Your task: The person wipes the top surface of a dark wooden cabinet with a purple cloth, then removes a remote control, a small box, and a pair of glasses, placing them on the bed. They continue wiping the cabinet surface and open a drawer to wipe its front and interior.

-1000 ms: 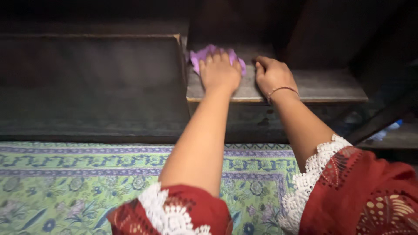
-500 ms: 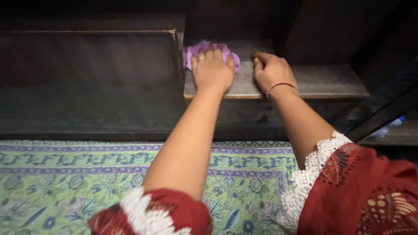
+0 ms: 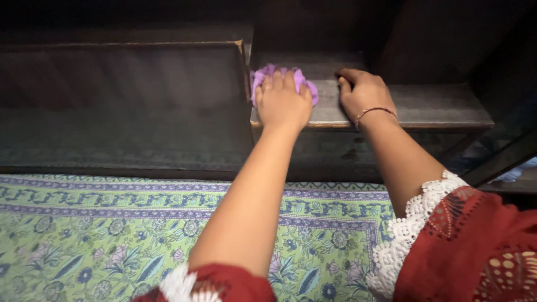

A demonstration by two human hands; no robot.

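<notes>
My left hand [image 3: 282,100] presses flat on a crumpled purple cloth [image 3: 261,77] at the left end of a dark wooden shelf [image 3: 430,109]. The cloth shows past my fingertips and on both sides of the hand. My right hand [image 3: 364,91] rests palm down on the same shelf just to the right, fingers bent over the surface, holding nothing. A thin bracelet circles that wrist. Both arms wear red sleeves with white lace trim.
A dark wooden headboard panel [image 3: 123,100] stands left of the shelf, its upright edge right beside the cloth. A green floral bedsheet [image 3: 112,240] with a blue border covers the bed below. A dark slanted bar [image 3: 503,162] crosses the lower right.
My left hand with the cloth moved left toward the panel edge, then back a little along the shelf. The right hand stayed planted. The view shifted slightly.
</notes>
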